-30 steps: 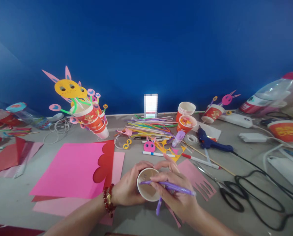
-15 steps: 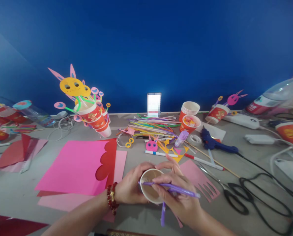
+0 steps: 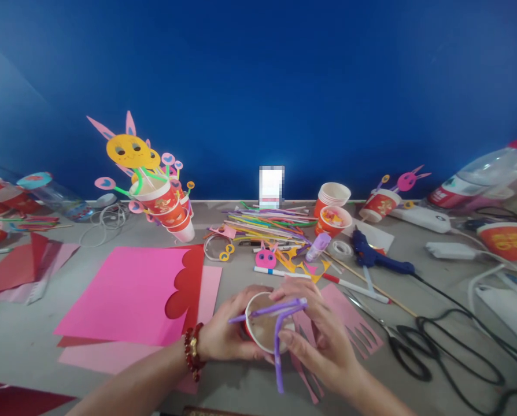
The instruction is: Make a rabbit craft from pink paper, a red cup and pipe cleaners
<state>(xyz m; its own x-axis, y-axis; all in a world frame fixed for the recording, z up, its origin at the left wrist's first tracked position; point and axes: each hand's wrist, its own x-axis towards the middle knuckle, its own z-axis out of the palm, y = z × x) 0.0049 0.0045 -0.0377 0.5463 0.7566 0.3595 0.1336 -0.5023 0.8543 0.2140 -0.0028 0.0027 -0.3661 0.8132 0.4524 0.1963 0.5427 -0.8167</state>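
Observation:
My left hand (image 3: pixel 230 329) is wrapped round a paper cup (image 3: pixel 265 338) whose mouth faces me. Across the mouth lie bent purple sticks (image 3: pixel 278 352), joined at a corner near the right rim. One end sticks out past the left rim and another hangs below the cup. My right hand (image 3: pixel 321 335) is curved round the cup's right side, thumb by the hanging stick and fingers at the upper rim. Pink paper strips (image 3: pixel 306 375) show beneath this hand.
Pink sheets (image 3: pixel 122 294) lie left of the cup. Behind it are a pink bunny face (image 3: pixel 266 258), markers and coloured sticks (image 3: pixel 267 224). A blue glue gun (image 3: pixel 377 257) and black-handled scissors (image 3: pixel 408 358) lie right. Decorated cups (image 3: pixel 161 205) stand back left.
The purple sticks have turned from pointing right to bending downward over the cup's mouth. My right fingers have moved from pinching them to the cup's rim and side. The view has shifted slightly.

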